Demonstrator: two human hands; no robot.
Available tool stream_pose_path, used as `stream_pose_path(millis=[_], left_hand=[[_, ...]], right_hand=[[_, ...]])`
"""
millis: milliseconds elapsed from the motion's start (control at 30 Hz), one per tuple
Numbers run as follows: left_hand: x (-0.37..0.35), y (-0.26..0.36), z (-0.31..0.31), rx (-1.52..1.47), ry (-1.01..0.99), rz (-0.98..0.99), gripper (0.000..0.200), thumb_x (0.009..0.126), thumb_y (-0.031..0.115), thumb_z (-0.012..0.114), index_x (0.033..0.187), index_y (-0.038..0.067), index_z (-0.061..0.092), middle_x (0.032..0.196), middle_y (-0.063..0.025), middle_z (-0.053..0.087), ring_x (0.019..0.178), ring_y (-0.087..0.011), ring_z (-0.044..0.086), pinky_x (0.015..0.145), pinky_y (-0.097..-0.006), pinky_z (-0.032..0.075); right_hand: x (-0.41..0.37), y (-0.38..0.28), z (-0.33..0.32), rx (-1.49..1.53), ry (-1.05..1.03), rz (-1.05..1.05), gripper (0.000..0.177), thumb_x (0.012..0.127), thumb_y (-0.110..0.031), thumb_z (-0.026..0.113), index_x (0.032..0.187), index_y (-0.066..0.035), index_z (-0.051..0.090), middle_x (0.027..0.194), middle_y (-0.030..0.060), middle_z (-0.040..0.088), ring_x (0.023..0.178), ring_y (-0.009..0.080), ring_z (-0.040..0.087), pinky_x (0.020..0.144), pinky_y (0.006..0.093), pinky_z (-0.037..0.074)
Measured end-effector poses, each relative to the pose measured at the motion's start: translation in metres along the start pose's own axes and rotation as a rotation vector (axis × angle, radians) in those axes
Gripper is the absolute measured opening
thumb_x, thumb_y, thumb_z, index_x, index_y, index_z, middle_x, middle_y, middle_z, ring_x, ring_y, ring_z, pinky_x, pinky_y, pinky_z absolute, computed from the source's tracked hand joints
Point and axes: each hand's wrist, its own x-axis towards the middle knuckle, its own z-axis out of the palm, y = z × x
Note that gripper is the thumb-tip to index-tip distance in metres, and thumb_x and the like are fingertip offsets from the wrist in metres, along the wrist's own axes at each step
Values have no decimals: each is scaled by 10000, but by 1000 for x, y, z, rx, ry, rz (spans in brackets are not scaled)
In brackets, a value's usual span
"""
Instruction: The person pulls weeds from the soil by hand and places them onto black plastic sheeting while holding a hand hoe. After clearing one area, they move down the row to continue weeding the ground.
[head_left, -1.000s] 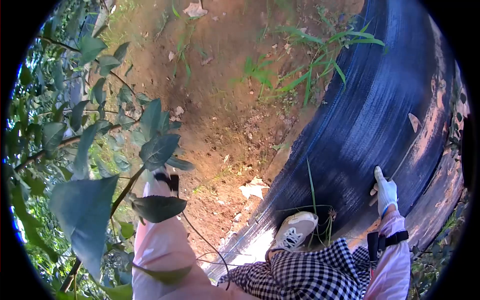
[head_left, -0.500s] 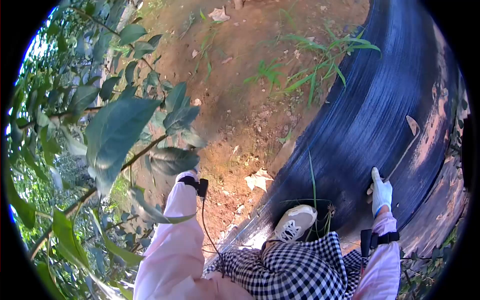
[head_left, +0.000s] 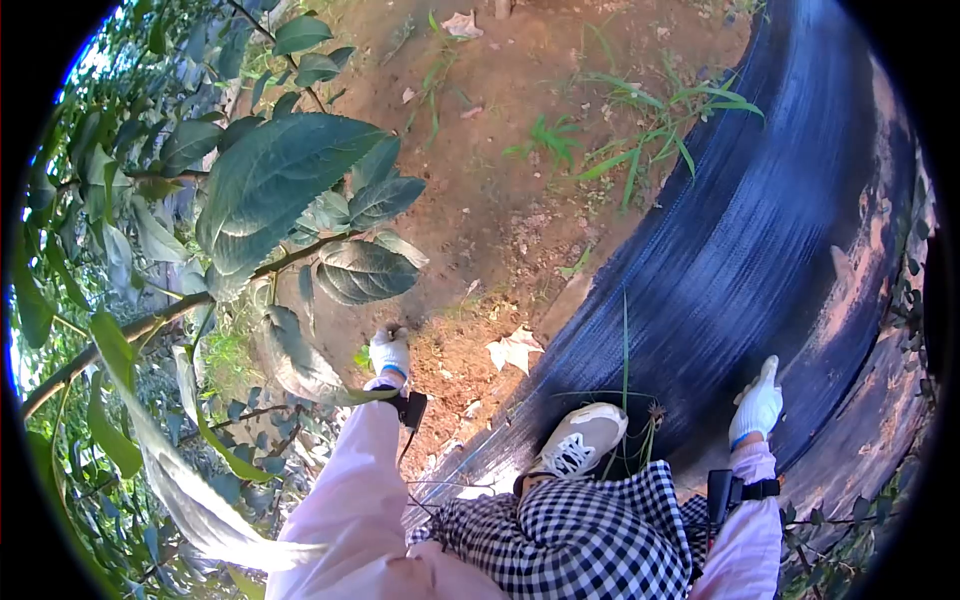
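Observation:
My left hand (head_left: pixel 390 353), in a white glove, reaches low over the bare soil beneath the branch. Its fingers are curled, and a small brown bit shows at their tips; I cannot make out what it is. Over the black plastic sheet (head_left: pixel 690 290) is my right hand (head_left: pixel 757 408), also gloved in white, with one digit stretched forward and the others folded. Whatever lies in its grip is hidden. A leafy branch (head_left: pixel 150 325) crosses above my left forearm, its big green leaves (head_left: pixel 285 185) close to the camera.
Grass tufts (head_left: pixel 650 125) grow along the sheet's edge. A dry pale leaf (head_left: pixel 514 349) lies on the reddish soil (head_left: pixel 480 230). My shoe (head_left: pixel 585 440) stands at the sheet's near edge, beside a checked black-and-white cloth (head_left: pixel 560 535). Sandy soil covers part of the sheet's right side.
My left hand has come out from behind the leaves. The branch has shifted in view. My right hand has moved slightly nearer; the thin shaft seen by it earlier no longer shows clearly.

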Motion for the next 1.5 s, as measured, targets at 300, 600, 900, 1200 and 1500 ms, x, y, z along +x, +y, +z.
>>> stream_pose_path(millis=[300,600,900,1200,1500], left_hand=[[-27,54,19,232,-365,295,278,788,143,694,1043,46,642,881,-145,694,818,-276,667,756,-339,514],[-27,148,63,395,-396,605,185,808,169,649,970,80,642,955,-183,628,893,-351,615,787,-423,494],[62,24,0,257,272,47,193,842,143,645,990,24,612,804,-63,640,682,-182,574,649,-327,464],[110,50,27,483,40,524,281,830,137,661,1092,43,627,920,-94,701,823,-230,653,727,-352,497],[73,52,20,352,21,487,264,758,142,736,989,43,656,853,-135,695,779,-268,664,726,-370,505]], right_hand=[[-17,7,8,-84,-78,-84,373,941,-438,567,757,-124,489,547,-52,384,420,57,352,388,243,295],[-18,28,22,-353,-228,14,411,902,-430,626,803,-34,582,537,-11,464,430,90,426,410,284,338],[-20,7,21,-432,-251,76,419,861,-415,687,804,-12,587,532,17,490,435,123,469,424,289,373],[-25,-3,20,-499,-275,75,408,858,-404,696,788,-22,572,542,9,485,432,124,463,427,294,386],[-22,-1,20,-469,-269,106,406,855,-403,700,805,-21,571,543,11,482,435,118,464,421,282,388]])
